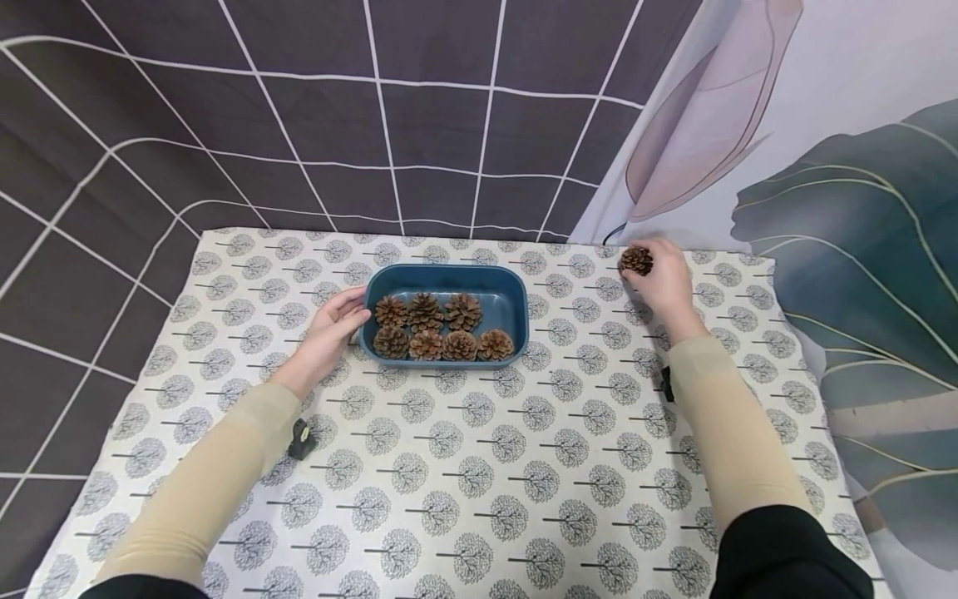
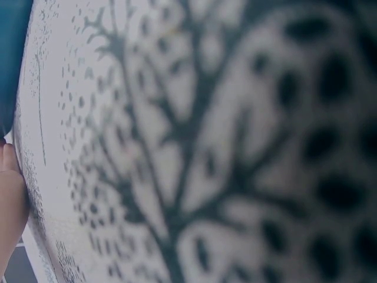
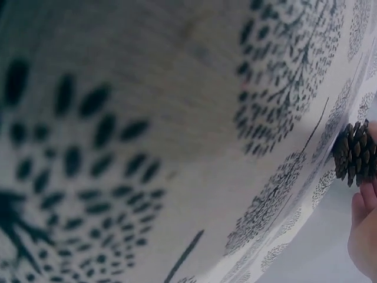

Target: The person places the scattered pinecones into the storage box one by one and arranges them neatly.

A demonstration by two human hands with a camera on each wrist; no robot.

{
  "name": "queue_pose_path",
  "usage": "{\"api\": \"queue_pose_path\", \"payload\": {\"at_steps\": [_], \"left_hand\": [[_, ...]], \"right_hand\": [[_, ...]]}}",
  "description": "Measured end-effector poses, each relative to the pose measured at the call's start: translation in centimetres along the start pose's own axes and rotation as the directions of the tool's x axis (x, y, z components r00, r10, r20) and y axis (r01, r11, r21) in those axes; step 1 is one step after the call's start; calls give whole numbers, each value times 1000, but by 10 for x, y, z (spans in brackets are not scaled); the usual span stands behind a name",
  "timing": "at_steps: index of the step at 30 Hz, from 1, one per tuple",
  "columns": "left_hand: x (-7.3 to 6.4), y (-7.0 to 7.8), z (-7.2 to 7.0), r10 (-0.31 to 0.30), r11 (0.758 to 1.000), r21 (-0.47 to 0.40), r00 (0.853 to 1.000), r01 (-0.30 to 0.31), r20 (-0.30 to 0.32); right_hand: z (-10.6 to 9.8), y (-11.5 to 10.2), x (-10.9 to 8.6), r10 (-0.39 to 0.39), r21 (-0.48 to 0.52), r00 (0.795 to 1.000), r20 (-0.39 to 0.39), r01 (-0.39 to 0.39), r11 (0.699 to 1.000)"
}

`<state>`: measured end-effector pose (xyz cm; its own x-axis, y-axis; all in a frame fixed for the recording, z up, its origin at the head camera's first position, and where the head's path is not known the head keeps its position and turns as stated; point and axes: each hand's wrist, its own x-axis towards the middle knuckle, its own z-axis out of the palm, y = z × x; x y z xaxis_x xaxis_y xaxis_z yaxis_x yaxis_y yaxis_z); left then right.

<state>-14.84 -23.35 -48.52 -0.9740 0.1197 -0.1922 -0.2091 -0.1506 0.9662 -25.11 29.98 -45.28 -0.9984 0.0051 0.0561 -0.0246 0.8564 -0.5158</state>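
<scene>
A dark blue rectangular tub (image 1: 503, 287) stands near the back of the table with several brown pine cones in two rows; the front row (image 1: 460, 345) is longer than the back row (image 1: 425, 313). My left hand (image 1: 329, 333) rests against the tub's left end, its thumb and fingers at the rim. Over at the table's back right, my right hand (image 1: 666, 281) pinches another pine cone (image 1: 637, 260) between thumb and fingers. In the right wrist view that pine cone (image 3: 355, 153) appears at the right edge, close over the cloth, with part of the hand (image 3: 366, 230) below.
The tree-print cloth (image 1: 479, 449) covers the table. Dark gridded fabric (image 1: 419, 125) hangs behind and to the left. A curtain with large leaf shapes (image 1: 846, 208) borders the right side. A thin black cord (image 1: 614, 234) shows at the back edge.
</scene>
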Motion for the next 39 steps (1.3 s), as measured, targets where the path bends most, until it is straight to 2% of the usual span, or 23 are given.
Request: {"api": "queue_pose_path", "payload": {"at_steps": [8,16,27,39], "left_hand": [[0,0,0,-1,1000,11,1000,1,2],[1,0,0,9,1000,-16,1000,-9,1],[0,2,2,13,1000,-24,1000,-13,0],[-2,4,2,2,1000,-25,1000,-2,7]], "right_hand": [[-3,-1,-3,0,1,1000,-27,0,1000],[-2,-7,-9,-5,7,999,-46,6,1000],[6,-26,-18,-84,72,995,-57,88,993],[18,-52,-29,-139,101,990,-15,140,985]]}}
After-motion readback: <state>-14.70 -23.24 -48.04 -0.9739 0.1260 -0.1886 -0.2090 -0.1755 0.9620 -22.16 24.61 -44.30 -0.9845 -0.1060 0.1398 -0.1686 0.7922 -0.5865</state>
